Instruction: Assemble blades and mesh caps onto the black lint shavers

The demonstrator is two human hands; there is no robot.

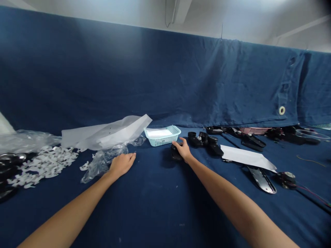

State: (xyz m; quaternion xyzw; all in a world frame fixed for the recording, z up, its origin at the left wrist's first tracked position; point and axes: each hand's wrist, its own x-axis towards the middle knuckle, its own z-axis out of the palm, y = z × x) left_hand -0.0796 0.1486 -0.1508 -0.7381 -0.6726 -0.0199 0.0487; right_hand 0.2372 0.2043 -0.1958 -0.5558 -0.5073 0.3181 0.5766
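My right hand (183, 150) is closed around a black plastic part (176, 153), low over the blue cloth in front of a light blue basket (163, 139). Its exact kind cannot be made out. Resting on the cloth, my left hand (122, 164) has its fingers curled together beside a crumpled clear plastic bag (99, 164); whether anything is inside those fingers is hidden. White paper lies in the basket. Several similar black parts (205, 140) stand just right of my right hand.
A heap of small white plastic pieces (45, 165) lies at left, near glossy black parts (9, 168). Translucent sheeting (108, 132) sits behind my left hand. At right are a white paper sheet (245, 156), a silver-black shell (262, 179) and a wired part (287, 179).
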